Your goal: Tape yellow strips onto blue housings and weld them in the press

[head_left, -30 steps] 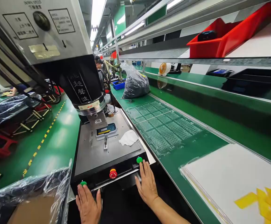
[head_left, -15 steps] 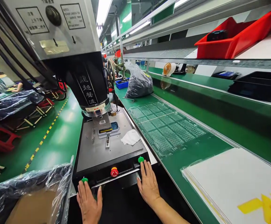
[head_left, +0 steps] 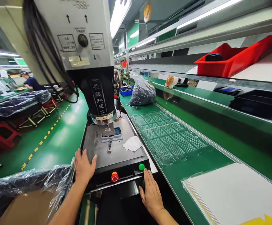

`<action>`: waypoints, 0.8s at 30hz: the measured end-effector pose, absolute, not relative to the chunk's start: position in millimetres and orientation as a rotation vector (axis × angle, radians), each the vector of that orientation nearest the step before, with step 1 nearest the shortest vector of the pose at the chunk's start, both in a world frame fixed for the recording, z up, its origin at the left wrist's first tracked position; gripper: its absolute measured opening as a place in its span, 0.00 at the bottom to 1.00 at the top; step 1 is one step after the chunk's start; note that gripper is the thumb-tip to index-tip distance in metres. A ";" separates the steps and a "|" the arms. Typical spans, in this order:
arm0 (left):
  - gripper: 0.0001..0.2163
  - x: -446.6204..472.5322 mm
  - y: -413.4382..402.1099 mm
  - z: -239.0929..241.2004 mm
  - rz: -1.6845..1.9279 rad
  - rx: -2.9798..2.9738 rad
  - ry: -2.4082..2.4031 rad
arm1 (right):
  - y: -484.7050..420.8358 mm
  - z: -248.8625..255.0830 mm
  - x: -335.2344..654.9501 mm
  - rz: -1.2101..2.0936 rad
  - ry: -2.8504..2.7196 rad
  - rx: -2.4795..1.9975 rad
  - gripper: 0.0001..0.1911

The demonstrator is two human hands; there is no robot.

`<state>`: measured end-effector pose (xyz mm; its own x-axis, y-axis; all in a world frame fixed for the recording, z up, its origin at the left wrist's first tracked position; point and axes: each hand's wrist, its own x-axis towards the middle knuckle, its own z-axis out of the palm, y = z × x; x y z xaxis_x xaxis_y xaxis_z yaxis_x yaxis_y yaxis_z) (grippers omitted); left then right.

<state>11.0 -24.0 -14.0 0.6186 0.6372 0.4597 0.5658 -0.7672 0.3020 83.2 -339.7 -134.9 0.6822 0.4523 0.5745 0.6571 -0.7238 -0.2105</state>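
My left hand [head_left: 83, 166] is open, fingers spread, over the front left corner of the press base [head_left: 126, 161]; it holds nothing. On the right, my right hand [head_left: 152, 194] lies open, fingertips at the base's front edge just below a green button [head_left: 141, 167]. A red stop button [head_left: 114, 177] sits between the hands. Beyond them, the metal horn [head_left: 108, 130] of the black press head [head_left: 99, 97] is down over a pale fixture [head_left: 119, 136] with a blue recess. Whatever lies beneath the horn is hidden. A white cloth [head_left: 132, 143] rests on the plate.
Right of the press, clear plastic trays [head_left: 168, 134] and a stack of white sheets [head_left: 234, 190] lie on the green bench. A tied plastic bag [head_left: 142, 92] stands farther back. At lower left is a plastic-lined bin [head_left: 63, 184]. A red bin [head_left: 213, 67] sits on the shelf.
My left hand has left the left green button and moved forward over the base's corner. My right hand has slipped slightly below its button. The horn has lowered toward the fixture; the view has shifted.
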 end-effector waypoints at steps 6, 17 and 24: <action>0.31 27.8 -25.5 -19.7 0.620 2.681 1.103 | -337.9 -99.1 111.9 -0.704 -0.819 -2.317 0.33; 0.31 26.0 -20.2 -26.6 0.589 2.579 1.146 | -213.7 -2.7 233.4 -0.496 -1.200 -2.212 0.26; 0.32 24.6 -17.3 -24.4 0.572 2.533 1.110 | -138.6 5.7 277.8 -0.303 -1.263 -2.400 0.25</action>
